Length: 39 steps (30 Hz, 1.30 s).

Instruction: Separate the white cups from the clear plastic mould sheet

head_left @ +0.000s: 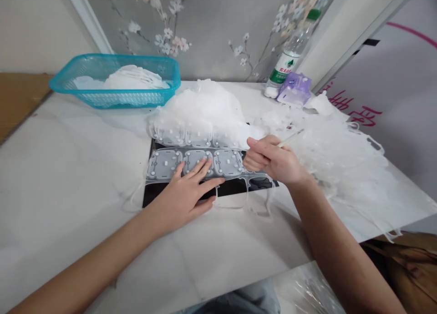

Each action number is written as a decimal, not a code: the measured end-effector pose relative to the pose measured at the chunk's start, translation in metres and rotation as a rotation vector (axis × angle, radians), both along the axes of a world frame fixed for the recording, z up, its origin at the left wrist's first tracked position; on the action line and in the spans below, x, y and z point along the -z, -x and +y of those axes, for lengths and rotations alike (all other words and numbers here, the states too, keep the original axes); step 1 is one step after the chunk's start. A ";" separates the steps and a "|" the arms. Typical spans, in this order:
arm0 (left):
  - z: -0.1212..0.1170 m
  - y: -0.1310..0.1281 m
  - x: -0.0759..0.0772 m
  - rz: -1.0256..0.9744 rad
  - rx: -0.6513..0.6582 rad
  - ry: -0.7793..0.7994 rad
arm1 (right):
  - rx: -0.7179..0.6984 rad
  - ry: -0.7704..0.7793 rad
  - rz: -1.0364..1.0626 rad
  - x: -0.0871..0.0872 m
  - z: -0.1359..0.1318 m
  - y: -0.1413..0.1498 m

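Note:
My left hand (187, 191) lies flat with its fingers spread on a sheet of translucent moulded pieces (165, 164), rounded squares with small holes and white dots. My right hand (273, 159) is closed just above the right end of that sheet. A thin pale stick (290, 139) with a darker tip sticks out of the fist to the upper right; the rest of it is hidden in my fingers. Beneath the sheet lies a black mat (232, 187). Cut-out clear frames (247, 191) hang over its front edge. A heap of whitish translucent pieces (205, 102) covers the back of the sheet.
A blue plastic basket (129, 100) holding white pieces stands at the back left. Clear plastic scraps (351, 164) are heaped on the right of the white table (85, 177). Behind them stand a water bottle (285, 63) with a green cap and a purple packet (295, 88).

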<state>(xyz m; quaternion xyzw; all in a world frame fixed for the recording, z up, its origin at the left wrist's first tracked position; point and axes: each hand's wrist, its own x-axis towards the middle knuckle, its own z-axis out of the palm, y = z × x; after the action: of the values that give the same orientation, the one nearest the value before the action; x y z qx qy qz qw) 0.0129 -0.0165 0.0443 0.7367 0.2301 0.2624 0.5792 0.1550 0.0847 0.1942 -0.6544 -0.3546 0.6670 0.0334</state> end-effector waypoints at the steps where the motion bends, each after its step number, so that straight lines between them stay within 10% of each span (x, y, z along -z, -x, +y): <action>1: 0.000 0.000 0.000 -0.001 -0.002 0.001 | 0.001 -0.002 -0.001 0.000 0.000 -0.001; 24: -0.001 0.000 0.001 0.007 -0.012 -0.018 | 0.283 -0.234 0.044 0.023 -0.021 0.008; 39: -0.002 0.000 0.003 -0.010 0.007 -0.002 | 0.052 -0.113 -0.115 0.008 -0.007 0.011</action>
<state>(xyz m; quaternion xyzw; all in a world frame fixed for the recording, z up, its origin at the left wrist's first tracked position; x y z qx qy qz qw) 0.0129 -0.0185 0.0415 0.7367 0.2244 0.2642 0.5807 0.1443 0.0774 0.1861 -0.6979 -0.3756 0.6061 0.0670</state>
